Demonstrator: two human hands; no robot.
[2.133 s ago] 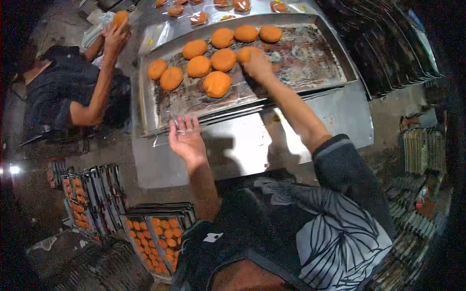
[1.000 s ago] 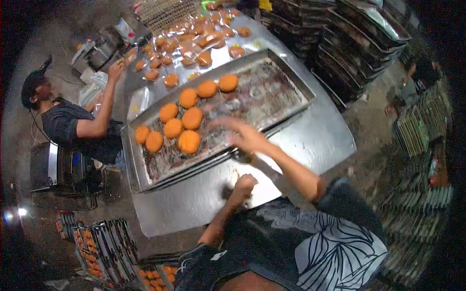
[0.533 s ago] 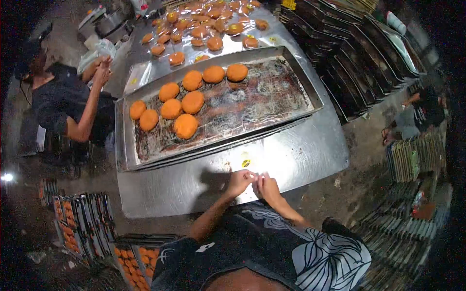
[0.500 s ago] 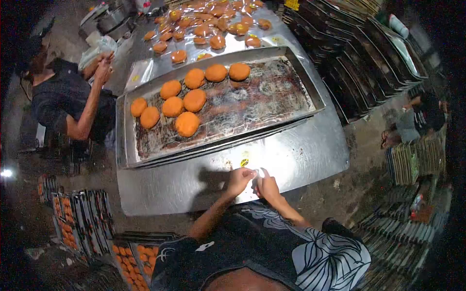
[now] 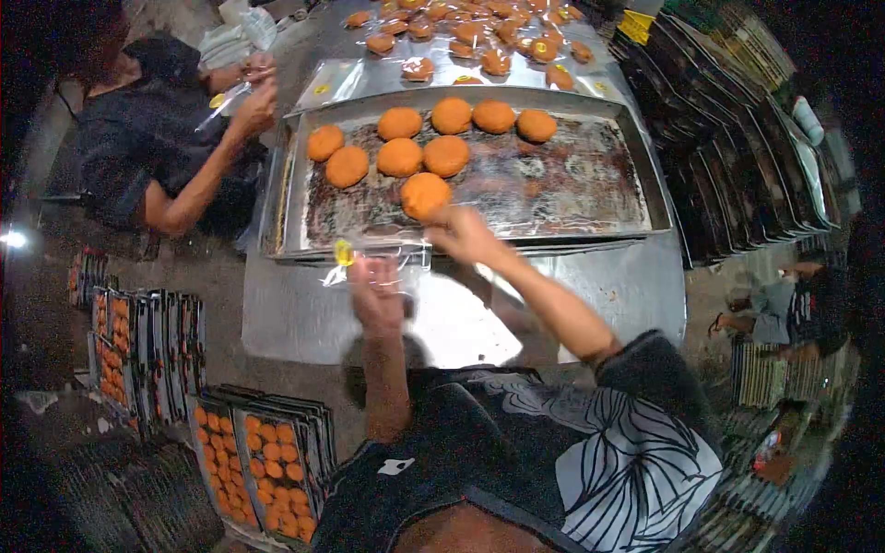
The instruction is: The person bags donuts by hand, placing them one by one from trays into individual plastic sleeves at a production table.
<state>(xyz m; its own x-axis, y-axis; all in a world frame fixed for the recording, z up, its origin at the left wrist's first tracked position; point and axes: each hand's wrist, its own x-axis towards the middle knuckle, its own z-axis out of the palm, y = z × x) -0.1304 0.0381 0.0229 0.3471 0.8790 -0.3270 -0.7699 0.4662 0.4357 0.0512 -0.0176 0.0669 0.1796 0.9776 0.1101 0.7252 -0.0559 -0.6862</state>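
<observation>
My left hand (image 5: 376, 293), palm up over the steel table (image 5: 295, 313), holds a clear plastic bag (image 5: 410, 254) with a yellow label (image 5: 344, 252). Stretched forward, my right hand (image 5: 464, 233) is blurred by motion, its fingertips right at the lower edge of the nearest round orange-brown bun (image 5: 426, 194). That bun lies in a large, dark-stained metal baking tray (image 5: 581, 184). Several more buns (image 5: 399, 157) sit grouped on the tray's left and middle part, by its far side.
Bagged buns (image 5: 495, 61) cover the table's far end. Another person (image 5: 184, 157) at the left holds a labelled clear bag. Stacked trays (image 5: 719, 166) stand on the right; trays full of buns (image 5: 277, 461) lean on the floor at lower left.
My hands were together near the table's front edge and have parted. The left now holds the spread bag further left; the right has reached forward to a bun. The view has shifted.
</observation>
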